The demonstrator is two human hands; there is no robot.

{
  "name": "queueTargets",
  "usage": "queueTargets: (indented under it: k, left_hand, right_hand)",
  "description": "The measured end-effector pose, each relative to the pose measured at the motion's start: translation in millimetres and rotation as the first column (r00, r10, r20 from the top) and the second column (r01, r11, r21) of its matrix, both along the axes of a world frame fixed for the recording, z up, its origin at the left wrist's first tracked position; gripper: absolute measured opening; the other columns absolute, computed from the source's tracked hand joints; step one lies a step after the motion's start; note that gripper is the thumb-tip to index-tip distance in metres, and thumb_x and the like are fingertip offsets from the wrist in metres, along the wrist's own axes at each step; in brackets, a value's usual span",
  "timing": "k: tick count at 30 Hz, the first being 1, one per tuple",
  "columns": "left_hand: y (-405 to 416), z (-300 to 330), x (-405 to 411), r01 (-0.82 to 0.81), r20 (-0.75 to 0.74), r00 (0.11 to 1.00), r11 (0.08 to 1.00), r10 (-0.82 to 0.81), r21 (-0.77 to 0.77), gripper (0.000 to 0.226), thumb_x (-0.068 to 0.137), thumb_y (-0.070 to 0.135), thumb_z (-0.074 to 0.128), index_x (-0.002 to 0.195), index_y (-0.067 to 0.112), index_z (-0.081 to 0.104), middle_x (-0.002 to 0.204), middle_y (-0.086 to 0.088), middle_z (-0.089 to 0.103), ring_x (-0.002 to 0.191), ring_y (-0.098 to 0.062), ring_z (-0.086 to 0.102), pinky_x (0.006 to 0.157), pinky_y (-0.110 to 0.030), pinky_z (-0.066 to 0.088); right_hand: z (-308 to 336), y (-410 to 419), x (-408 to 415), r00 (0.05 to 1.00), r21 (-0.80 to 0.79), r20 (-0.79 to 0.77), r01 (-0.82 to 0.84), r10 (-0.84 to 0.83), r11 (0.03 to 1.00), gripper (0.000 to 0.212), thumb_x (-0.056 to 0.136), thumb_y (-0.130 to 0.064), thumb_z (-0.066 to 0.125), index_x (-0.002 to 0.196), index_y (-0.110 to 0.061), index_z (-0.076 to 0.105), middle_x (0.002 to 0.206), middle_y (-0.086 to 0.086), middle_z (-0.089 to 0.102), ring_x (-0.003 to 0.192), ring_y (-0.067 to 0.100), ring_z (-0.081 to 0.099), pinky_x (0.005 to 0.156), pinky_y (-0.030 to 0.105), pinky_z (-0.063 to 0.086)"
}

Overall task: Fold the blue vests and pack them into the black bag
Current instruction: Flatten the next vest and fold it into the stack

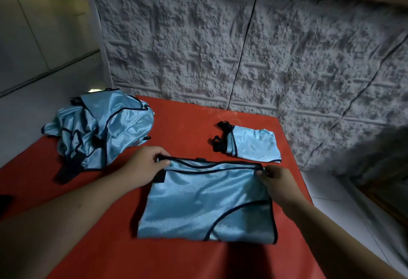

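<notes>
we have the blue vest (205,201) lying flat on the red worktop (187,124) at about 6 o'clock, half folded, with both of our hands on its far edge. our left hand (145,168) pinches the far-left corner on the dark trim, fingers curled round the binding, and our right hand (278,181) pinches the far-right corner the same way. we judge the cloth to be very light, thin and soft, with a satin sheen that suggests it slides easily over itself and over the worktop, so a fold may slip open unless it is pressed flat. the dark binding along the edges looks like the firmest place to take hold, and the corners give the best control. a folded vest (254,144) sits at 1 o'clock with its black ties bunched on its left side, and a heap of unfolded vests (99,128) spills over the worktop's edge at 10 o'clock. we see no black bag in view, and we find no brand, label or writing that we can read.
</notes>
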State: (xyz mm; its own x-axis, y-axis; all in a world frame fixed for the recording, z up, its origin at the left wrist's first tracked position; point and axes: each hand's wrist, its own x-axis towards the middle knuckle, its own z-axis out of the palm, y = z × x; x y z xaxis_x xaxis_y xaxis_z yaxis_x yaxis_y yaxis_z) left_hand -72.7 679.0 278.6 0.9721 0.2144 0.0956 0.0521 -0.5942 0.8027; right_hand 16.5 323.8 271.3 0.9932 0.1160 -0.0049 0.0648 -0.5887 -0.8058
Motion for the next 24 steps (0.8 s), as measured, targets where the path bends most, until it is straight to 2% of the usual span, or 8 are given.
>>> queueTargets:
  k: [4,6,9,12,14,17,20,24]
  left_hand:
    - [-2,-29,28,-0.120,-0.003,0.993,0.990,0.120,0.070,0.020,0.090,0.011,0.073,0.083,0.029,0.067,0.081,0.007,0.068,0.070,-0.003,0.059,0.067,-0.027,0.042]
    - [-9,-35,33,-0.226,0.002,0.974,0.969,0.226,0.099,0.013,0.092,0.018,0.072,0.101,0.026,0.067,0.099,-0.001,0.070,0.092,-0.021,0.065,0.078,-0.030,0.046]
    - [-34,-30,21,-0.366,0.095,0.930,0.868,0.356,0.335,0.046,0.091,0.032,0.070,0.133,0.018,0.055,0.127,-0.015,0.057,0.120,-0.037,0.052,0.100,-0.045,0.044]
    - [-76,-27,-3,-0.269,0.240,0.957,0.801,0.161,0.535,0.042,0.088,0.040,0.068,0.125,0.024,0.059,0.130,-0.008,0.055,0.121,-0.034,0.050,0.098,-0.050,0.044]
    - [-95,-40,-17,-0.047,0.026,0.999,0.751,0.040,0.658,0.049,0.094,0.055,0.053,0.140,0.038,0.049,0.156,-0.003,0.037,0.146,-0.030,0.030,0.115,-0.054,0.027]
    - [-97,-69,-26,0.191,-0.312,0.949,0.708,0.043,0.680,0.067,0.097,0.070,0.021,0.157,0.051,-0.002,0.169,0.002,-0.015,0.153,-0.029,-0.023,0.119,-0.063,-0.011]
    - [-95,-76,-36,0.202,-0.350,0.934,0.696,0.076,0.689,0.075,0.092,0.078,0.011,0.155,0.049,-0.017,0.167,-0.001,-0.023,0.150,-0.031,-0.031,0.118,-0.062,-0.017]
    - [-107,-72,-57,0.183,-0.376,0.920,0.721,0.116,0.669,0.082,0.089,0.081,0.012,0.156,0.044,-0.016,0.168,-0.007,-0.021,0.151,-0.036,-0.027,0.118,-0.062,-0.017]
  right_hand:
    - [-24,21,36,0.999,-0.172,0.012,0.049,-0.048,0.984,0.014,0.094,-0.023,0.066,0.090,-0.010,0.072,0.085,0.008,0.072,0.080,0.030,0.066,0.064,0.031,0.041]
    - [-29,31,38,0.994,-0.255,0.026,0.105,-0.101,0.961,0.022,0.094,-0.028,0.064,0.102,-0.008,0.071,0.103,0.014,0.072,0.098,0.037,0.065,0.071,0.034,0.043]
    - [-23,49,20,0.963,-0.358,0.193,0.246,-0.186,0.901,0.041,0.091,-0.036,0.066,0.123,-0.011,0.065,0.117,0.015,0.065,0.113,0.038,0.057,0.090,0.041,0.048]
    - [-25,77,-15,0.866,-0.399,0.491,0.126,0.096,0.908,0.046,0.084,-0.024,0.070,0.127,-0.012,0.063,0.125,0.012,0.060,0.116,0.035,0.055,0.098,0.043,0.047]
    - [-37,89,-35,0.863,-0.502,0.395,-0.086,0.316,0.860,0.055,0.089,-0.030,0.066,0.141,-0.016,0.053,0.151,0.012,0.046,0.141,0.035,0.039,0.114,0.048,0.036]
    - [-61,80,-46,0.935,-0.663,0.023,-0.250,0.353,0.705,0.078,0.099,-0.066,0.029,0.162,-0.029,0.003,0.170,0.001,-0.009,0.155,0.022,-0.018,0.124,0.053,-0.007]
    - [-72,67,-47,0.955,-0.711,-0.041,-0.234,0.293,0.664,0.087,0.093,-0.079,0.009,0.161,-0.027,-0.008,0.168,0.004,-0.017,0.152,0.019,-0.026,0.124,0.049,-0.013]
    - [-68,61,-63,0.953,-0.720,-0.072,-0.254,0.295,0.645,0.090,0.090,-0.081,0.005,0.161,-0.027,-0.008,0.168,0.003,-0.017,0.152,0.018,-0.025,0.124,0.046,-0.013]
